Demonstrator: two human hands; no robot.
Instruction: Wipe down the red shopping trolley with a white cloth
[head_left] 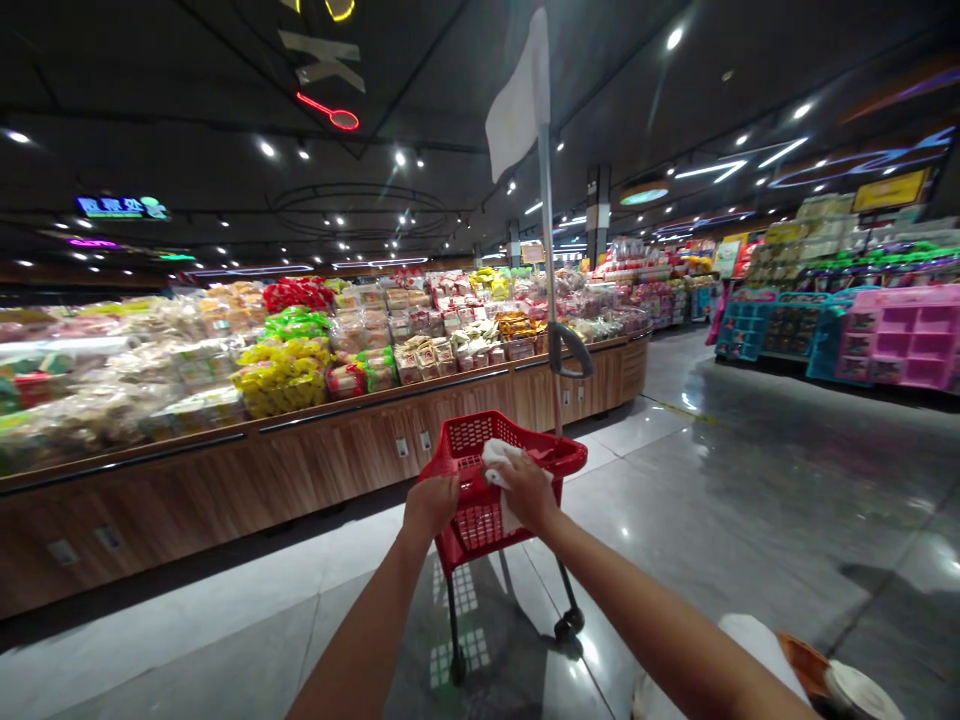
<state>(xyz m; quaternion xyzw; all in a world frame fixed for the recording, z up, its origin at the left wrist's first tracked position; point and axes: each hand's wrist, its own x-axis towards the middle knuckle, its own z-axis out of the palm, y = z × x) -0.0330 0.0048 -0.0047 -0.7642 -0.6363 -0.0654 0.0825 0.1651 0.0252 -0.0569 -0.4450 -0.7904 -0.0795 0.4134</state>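
Note:
A small red shopping cart (pixel 480 528) with perforated basket walls stands on dark legs with casters, right in front of me. My left hand (pixel 431 505) is closed around the near-left part of its rim. In my right hand (pixel 531 492) is a crumpled white cloth (pixel 501 455), pressed against the near rim of the basket, with part of it hanging down the near wall. Some of the right fingers are hidden by the cloth. A metal pole (pixel 547 230) rises from the cart's right side, bearing a white flag (pixel 521 95) and a grey loop handle (pixel 574 352).
Beyond the cart runs a long wood-panelled counter (pixel 465 405) piled with packaged foods, including yellow packets (pixel 283 375). Pink (pixel 904 335) and blue display racks stand at the right. Shiny grey floor (pixel 720 470) extends rightward. White and orange items (pixel 806 665) sit at the lower right.

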